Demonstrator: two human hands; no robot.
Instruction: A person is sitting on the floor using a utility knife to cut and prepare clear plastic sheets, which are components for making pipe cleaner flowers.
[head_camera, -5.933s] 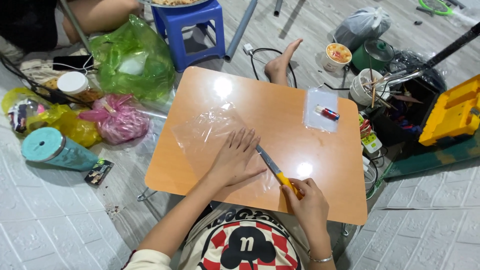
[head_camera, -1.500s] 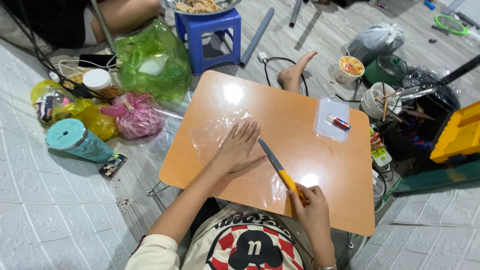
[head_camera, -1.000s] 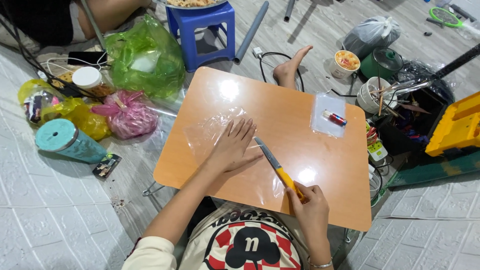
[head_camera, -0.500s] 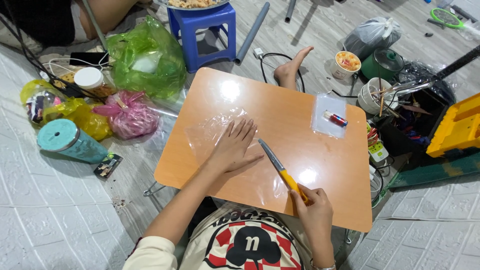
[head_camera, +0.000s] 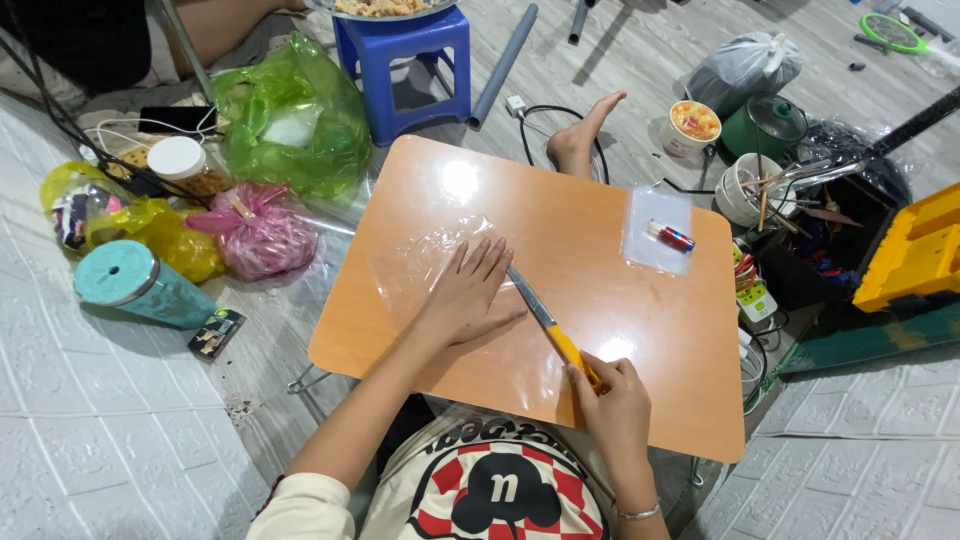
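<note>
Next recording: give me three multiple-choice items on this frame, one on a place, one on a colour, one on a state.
1. Where does the small clear bag holding a red item lie?
A on the floor
B on the table's far right part
C on the blue stool

2. What colour is the knife handle?
A yellow
B green
C black

3. How is the left hand?
A clenched in the air
B holding a cup
C flat on the clear plastic sheet

B: the small clear bag lies on the table.
A: the right hand grips the knife by a yellow handle.
C: the left hand is spread on the plastic sheet.
</note>
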